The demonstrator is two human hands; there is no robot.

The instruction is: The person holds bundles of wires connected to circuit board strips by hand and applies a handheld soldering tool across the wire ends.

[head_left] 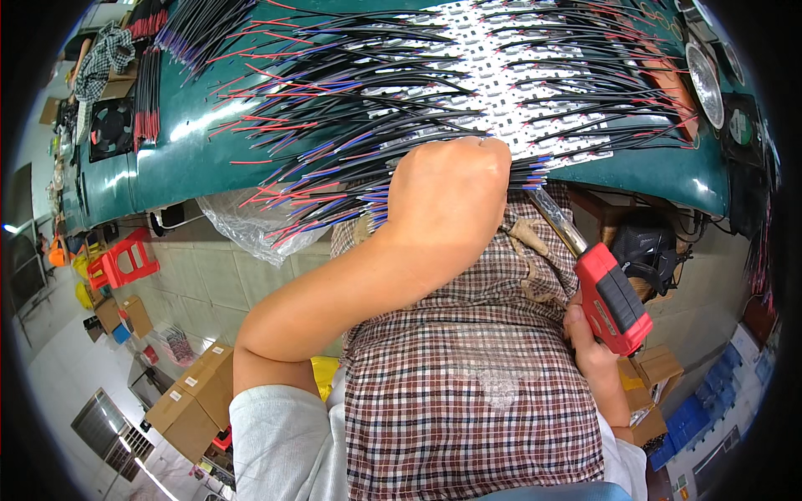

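Note:
My left hand (pixel 451 188) is a closed fist at the near table edge. It grips a bundle of thin wires (pixel 530 173), whose black, blue and red ends stick out to the right of the fist. In my right hand (pixel 591 349), lower right, is a red-and-black heat gun (pixel 612 299) with a long metal nozzle. The nozzle points up and left, its tip just below the wire ends; whether they touch I cannot tell. Black sleeved wires (pixel 334 108) with red and blue tips fan out leftward across the table, partly hidden by my left fist.
White slotted boards (pixel 480 50) hold rows of black wires on the green table (pixel 196 142). More wire bundles (pixel 205 29) lie far left, beside a black fan (pixel 111 129). A plastic bag (pixel 251 221) hangs below the edge. A red stool (pixel 125 260) and cardboard boxes (pixel 190 401) stand left.

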